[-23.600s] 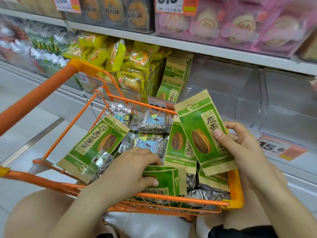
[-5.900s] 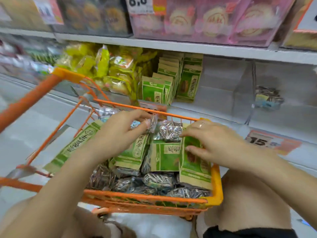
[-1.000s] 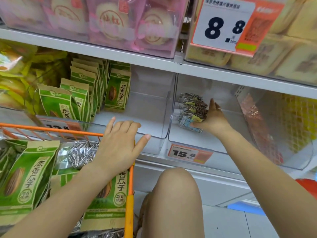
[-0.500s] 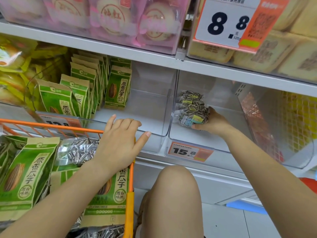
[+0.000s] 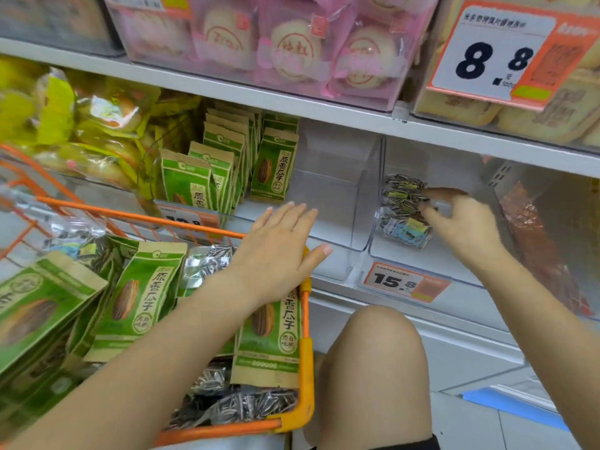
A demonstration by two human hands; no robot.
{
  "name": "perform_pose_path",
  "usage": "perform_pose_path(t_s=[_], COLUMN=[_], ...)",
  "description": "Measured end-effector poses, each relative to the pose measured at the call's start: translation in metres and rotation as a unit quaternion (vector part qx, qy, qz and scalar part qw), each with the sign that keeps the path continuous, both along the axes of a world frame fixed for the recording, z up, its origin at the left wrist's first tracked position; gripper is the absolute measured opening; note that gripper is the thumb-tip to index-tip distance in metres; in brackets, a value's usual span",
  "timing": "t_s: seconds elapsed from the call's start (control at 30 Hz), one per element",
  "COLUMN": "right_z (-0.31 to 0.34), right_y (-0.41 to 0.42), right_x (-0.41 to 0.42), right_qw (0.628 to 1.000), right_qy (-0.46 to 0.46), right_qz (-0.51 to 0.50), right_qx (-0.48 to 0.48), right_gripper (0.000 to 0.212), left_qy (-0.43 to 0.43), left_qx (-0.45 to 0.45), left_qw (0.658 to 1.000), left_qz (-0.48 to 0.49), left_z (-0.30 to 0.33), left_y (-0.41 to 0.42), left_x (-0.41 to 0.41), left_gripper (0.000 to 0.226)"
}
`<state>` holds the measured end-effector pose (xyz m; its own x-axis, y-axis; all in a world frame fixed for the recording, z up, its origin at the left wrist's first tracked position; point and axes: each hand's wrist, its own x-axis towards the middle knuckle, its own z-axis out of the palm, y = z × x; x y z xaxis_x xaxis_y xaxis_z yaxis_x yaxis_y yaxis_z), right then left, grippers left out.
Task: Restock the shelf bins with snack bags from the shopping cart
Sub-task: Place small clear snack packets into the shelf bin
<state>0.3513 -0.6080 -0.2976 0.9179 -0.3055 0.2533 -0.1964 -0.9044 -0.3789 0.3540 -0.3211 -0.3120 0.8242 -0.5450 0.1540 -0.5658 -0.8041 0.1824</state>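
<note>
The right hand reaches into the clear bin above the 15.8 price tag. Its fingers are loosely curled against the stack of silver seed bags standing at the bin's left wall; motion blur hides whether they grip it or merely touch it. Left of that bin, the left hand hovers spread flat, fingers straight, holding nothing, over the right rim of the orange shopping cart. Green seed bags and more silver ones lie in the cart. Further green bags stand in the bin left of the clear bin.
</note>
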Motion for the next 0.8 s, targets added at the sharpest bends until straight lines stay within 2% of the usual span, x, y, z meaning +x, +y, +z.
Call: perform_pose_path(t_s=[0.07,0.13,0.2,0.3,0.43,0.5,0.57,0.67,0.7,0.8], right_z=[0.0,0.001,0.002,-0.002,-0.015,-0.019,-0.018,-0.013,-0.011,-0.004], right_y=[0.027,0.058,0.092,0.144,0.202,0.223,0.24,0.262,0.268,0.282], right_x=[-0.02,-0.04,-0.054,-0.068,-0.084,-0.086,-0.086,-0.085,-0.085,-0.08], right_qw=[0.991,0.977,0.963,0.938,0.916,0.91,0.907,0.896,0.892,0.884], right_qy=[-0.101,-0.148,-0.138,-0.102,-0.07,-0.044,-0.01,0.035,0.046,0.084], right_qz=[0.076,0.154,0.218,0.285,0.355,0.384,0.392,0.396,0.401,0.404], right_qx=[-0.043,-0.004,0.076,0.166,0.171,0.149,0.156,0.199,0.205,0.22], right_gripper=[0.031,0.032,0.031,0.021,0.022,0.025,0.026,0.025,0.023,0.014], left_qy=[-0.016,0.005,0.028,0.038,0.036,-0.015,-0.048,0.044,0.061,0.041], left_qx=[-0.011,-0.011,0.003,0.001,-0.007,0.017,0.053,0.135,0.139,0.116], left_qw=[1.0,1.0,1.0,0.995,0.984,0.977,0.954,0.909,0.901,0.9], left_qz=[-0.014,-0.013,0.009,0.093,0.173,0.214,0.291,0.393,0.406,0.417], left_z=[0.01,0.012,0.008,0.002,0.006,0.006,0.009,0.013,0.012,0.006], left_y=[0.021,0.045,0.072,0.115,0.162,0.184,0.207,0.236,0.241,0.244], left_x=[-0.012,-0.028,-0.043,-0.06,-0.08,-0.088,-0.092,-0.094,-0.095,-0.097], left_gripper=[0.06,0.051,0.046,0.046,0.044,0.043,0.059,0.096,0.101,0.103])
